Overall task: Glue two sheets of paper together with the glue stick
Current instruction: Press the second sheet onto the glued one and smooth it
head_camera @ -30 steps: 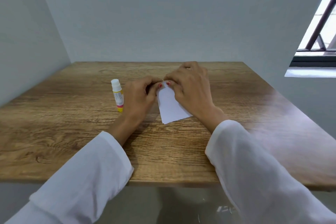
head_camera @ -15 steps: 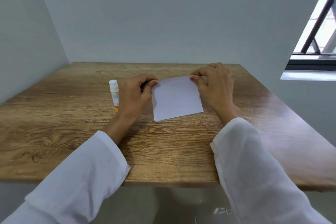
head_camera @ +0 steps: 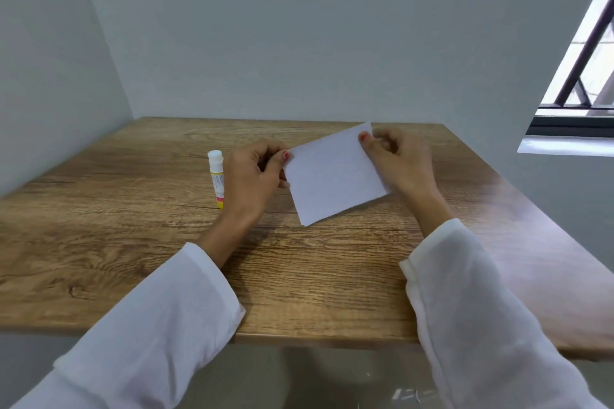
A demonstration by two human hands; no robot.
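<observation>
**Task status: paper held, glue stick capped**

The white paper [head_camera: 335, 176] is held slightly tilted above the desk [head_camera: 133, 242]. Its left edge is pinched by the left hand [head_camera: 249, 179]; its upper right corner is pinched by the right hand [head_camera: 398, 166]. Whether one sheet or two are held cannot be told. The glue stick [head_camera: 216, 179] stands upright on the desk, just left of the left hand, cap fitted and not gripped. No glue is visible on the paper. Uncapping, gluing and pressing are judged outstanding, unless two sheets are already joined.
</observation>
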